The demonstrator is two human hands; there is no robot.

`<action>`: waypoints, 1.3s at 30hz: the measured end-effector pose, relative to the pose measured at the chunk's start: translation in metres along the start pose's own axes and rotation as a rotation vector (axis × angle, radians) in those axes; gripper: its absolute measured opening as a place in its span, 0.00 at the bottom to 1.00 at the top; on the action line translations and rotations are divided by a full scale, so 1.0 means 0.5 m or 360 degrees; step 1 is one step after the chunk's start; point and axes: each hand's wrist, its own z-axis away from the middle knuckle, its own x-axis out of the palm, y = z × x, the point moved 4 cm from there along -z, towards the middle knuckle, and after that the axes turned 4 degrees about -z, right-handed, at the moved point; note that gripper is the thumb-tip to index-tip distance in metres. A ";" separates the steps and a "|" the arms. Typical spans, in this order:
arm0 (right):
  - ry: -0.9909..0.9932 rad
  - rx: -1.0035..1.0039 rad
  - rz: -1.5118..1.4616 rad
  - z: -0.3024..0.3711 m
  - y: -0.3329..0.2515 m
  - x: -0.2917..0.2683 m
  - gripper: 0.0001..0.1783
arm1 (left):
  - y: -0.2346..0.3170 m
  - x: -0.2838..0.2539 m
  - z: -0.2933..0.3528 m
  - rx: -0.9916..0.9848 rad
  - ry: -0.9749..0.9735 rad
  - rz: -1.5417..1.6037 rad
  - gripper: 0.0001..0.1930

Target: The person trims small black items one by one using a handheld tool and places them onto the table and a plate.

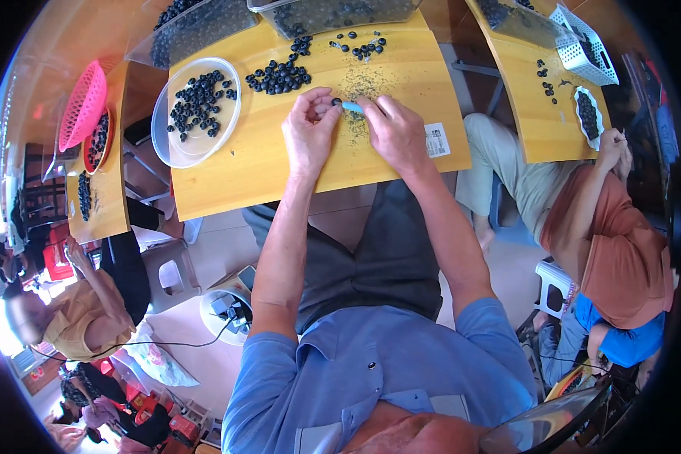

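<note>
My left hand (312, 130) pinches a small dark round bead-like piece (337, 101) between thumb and fingers, above the wooden table (295, 155). In my right hand (395, 132) is a slim light-blue tool (352, 107), its end against or very close to the piece; the tip itself is too small to make out. Dark crumbs (359, 79) are scattered on the wood under and beyond both hands. Farther off lie a loose group of dark round pieces (278, 77) and a smaller group (367, 51) to its right.
A round clear plastic tub (230, 113) holding dark pieces stands at left. Clear bins (340, 21) full of them line the far edge. A white label (436, 140) lies at right. People work at tables on both sides, near a pink basket (85, 106) and a white basket (594, 64).
</note>
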 end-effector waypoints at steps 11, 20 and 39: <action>-0.0034 0.0041 -0.0028 0.006 0.000 -0.001 0.23 | 0.000 0.002 0.009 0.0056 0.0031 0.0104 0.17; -0.0141 0.0298 0.0058 -0.001 0.027 0.013 0.19 | 0.010 -0.003 0.016 0.0028 0.0001 0.0303 0.19; -0.0010 0.0193 0.0055 0.007 0.025 0.021 0.17 | 0.127 -0.241 -0.011 0.0823 0.0669 -0.1007 0.08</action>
